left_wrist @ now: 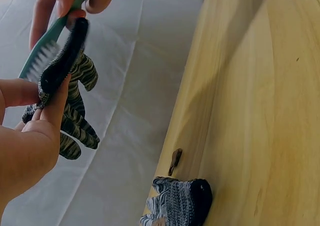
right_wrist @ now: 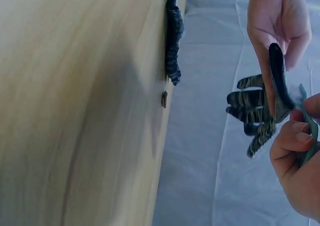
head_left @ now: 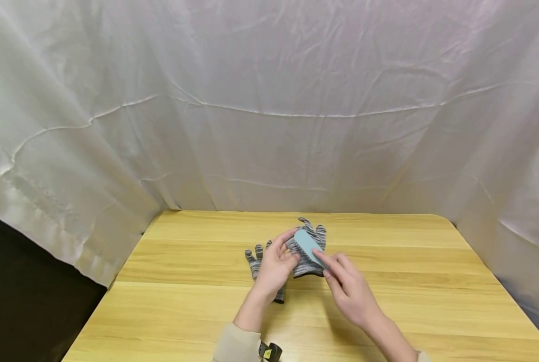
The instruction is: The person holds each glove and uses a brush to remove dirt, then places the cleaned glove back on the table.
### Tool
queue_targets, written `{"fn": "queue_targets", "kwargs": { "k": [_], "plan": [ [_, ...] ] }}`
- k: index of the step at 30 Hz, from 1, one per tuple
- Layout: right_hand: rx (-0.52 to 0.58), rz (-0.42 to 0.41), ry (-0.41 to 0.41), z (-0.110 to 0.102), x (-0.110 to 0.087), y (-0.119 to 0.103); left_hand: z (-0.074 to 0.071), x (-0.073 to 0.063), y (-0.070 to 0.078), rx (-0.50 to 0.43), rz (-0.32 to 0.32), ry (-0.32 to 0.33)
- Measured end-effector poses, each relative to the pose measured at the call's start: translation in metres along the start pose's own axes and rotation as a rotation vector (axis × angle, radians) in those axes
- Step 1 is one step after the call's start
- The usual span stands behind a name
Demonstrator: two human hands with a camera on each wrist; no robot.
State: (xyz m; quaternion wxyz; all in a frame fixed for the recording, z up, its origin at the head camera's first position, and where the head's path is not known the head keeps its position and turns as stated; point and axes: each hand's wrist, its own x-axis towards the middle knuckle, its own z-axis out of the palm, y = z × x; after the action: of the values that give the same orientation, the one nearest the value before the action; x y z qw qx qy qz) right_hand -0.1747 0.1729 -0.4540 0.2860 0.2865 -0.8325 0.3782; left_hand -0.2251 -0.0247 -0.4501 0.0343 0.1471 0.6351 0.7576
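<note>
My left hand (head_left: 271, 271) holds a grey-and-black striped knit glove (head_left: 306, 267) above the table, pinching its dark cuff end between thumb and fingers. In the left wrist view the fingers of this glove (left_wrist: 75, 128) hang away from the hand. My right hand (head_left: 352, 296) grips a light teal brush (head_left: 306, 242) by its handle, with one finger laid along its back. The white bristles (left_wrist: 42, 60) face the glove, right at its knit surface. A second, matching glove (head_left: 253, 264) lies on the table, partly hidden behind my left hand.
The wood-grain table (head_left: 183, 311) spreads around both hands. Pale grey curtains (head_left: 269, 151) hang behind it and along the sides. A small dark brown patch (left_wrist: 175, 162) shows on the tabletop near the lying glove. A black device (head_left: 271, 351) sits at my left wrist.
</note>
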Motion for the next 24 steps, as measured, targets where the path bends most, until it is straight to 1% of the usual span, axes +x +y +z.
{"fn": "queue_targets", "kwargs": {
  "k": [6, 14, 24],
  "plan": [
    [-0.036, -0.008, -0.021, 0.0032, -0.0010, -0.0019, 0.0008, 0.0002, 0.0002, -0.031, 0.003, -0.022],
    [-0.043, 0.020, -0.037, 0.0038, -0.0021, 0.0000, -0.0022, -0.0005, 0.0010, -0.074, 0.001, -0.036],
    [-0.063, -0.012, -0.001, 0.0027, -0.0011, 0.0038, -0.0029, -0.0009, 0.0024, -0.052, 0.002, -0.031]
  ]
}}
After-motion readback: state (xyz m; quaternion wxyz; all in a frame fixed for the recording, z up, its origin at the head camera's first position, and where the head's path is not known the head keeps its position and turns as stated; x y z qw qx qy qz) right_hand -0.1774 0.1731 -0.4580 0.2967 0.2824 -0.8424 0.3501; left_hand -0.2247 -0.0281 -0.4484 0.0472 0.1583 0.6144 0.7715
